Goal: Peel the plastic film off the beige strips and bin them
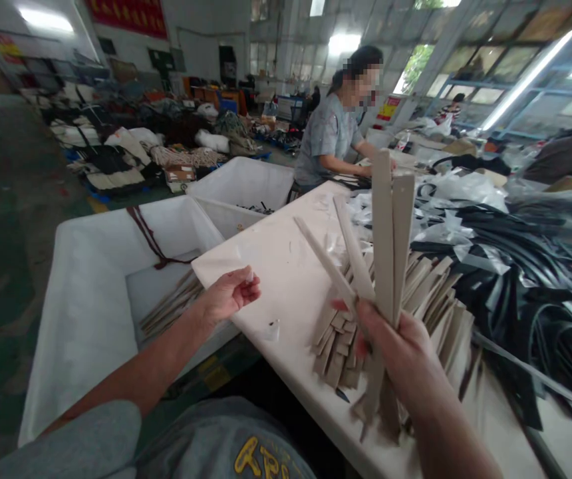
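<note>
While the right fingers (373,320) grip strips (384,233) pointing up, the left fingers (249,291), off to their left, pinch maybe a scrap (249,274).

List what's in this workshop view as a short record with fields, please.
Right hand: the hand grips several flat beige strips, fanned upward
Left hand: the hand has curled fingers near the table edge; too blurred to tell what they hold
Table: pale top bearing a beige pile and black bands
Left side: near white bin with beige strips inside; another white bin beyond
Background: person in a grey shirt
</note>
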Motion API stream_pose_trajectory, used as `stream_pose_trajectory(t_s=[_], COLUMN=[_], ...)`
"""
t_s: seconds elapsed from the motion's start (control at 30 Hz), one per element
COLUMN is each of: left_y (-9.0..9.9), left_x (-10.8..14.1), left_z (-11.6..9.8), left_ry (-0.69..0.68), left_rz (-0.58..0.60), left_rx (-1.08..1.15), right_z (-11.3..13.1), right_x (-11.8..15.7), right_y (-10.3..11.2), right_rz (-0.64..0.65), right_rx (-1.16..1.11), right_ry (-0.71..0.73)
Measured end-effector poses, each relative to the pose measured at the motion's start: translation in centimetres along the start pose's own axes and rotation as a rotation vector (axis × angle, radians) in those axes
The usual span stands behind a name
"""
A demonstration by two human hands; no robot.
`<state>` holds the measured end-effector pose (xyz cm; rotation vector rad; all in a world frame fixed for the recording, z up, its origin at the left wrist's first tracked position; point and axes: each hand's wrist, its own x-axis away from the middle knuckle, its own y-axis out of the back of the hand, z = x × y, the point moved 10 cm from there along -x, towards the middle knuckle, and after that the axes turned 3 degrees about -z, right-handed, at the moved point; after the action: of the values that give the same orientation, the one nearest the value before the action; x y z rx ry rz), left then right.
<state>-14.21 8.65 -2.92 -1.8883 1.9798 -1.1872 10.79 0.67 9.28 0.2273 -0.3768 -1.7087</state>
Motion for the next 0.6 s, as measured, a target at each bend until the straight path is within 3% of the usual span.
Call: stream_pose_trajectory(t_s=[0.13,0.27,0.43,0.6], left_y=[0.8,-0.8,-2.8,-3.6], left_x=[-0.4,-0.2,0.4,0.8], left_z=[-0.6,0.2,0.5,0.8], left_ry=[-0.040,-0.097,-0.147,-0.124], left_rz=[-0.130,-0.080,0.004,0.036], left_rx=[0.097,0.043,-0.082,-0.119], right_z=[-3.9,-6.1,-6.7,-7.2], right_x=[4.5,7.1,8.1,8.2], right_y=[-0.4,-1.0,-1.8,-2.2], right_rz=[-0.010,-0.067,-0.104,-0.110], right_rx=[0.069,0.123,0.138,0.243], right_ry=[-0.037,-0.080,-0.055,0.039])
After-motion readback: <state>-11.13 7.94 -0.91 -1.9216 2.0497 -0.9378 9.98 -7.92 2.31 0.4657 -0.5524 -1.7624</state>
